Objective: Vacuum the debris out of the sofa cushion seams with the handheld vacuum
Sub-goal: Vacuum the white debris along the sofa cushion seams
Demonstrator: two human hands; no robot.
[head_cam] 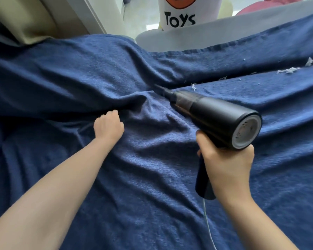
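Observation:
A dark blue cover [152,168] lies wrinkled over the sofa cushions. A seam [215,82] runs from the middle to the upper right. My right hand [226,166] grips the handle of a black handheld vacuum [215,118]. Its narrow nozzle [162,90] points up-left with the tip at the seam. White debris [288,70] lies along the seam at the right, and a small scrap [193,86] sits just right of the nozzle. My left hand [108,126] has its fingers curled into a fold of the cover left of the nozzle.
A white toy bag [180,13] printed "Toys" stands beyond the sofa's pale grey edge [188,38]. A beige curtain [25,18] hangs at the upper left. A thin white cord [209,230] trails down from the vacuum handle.

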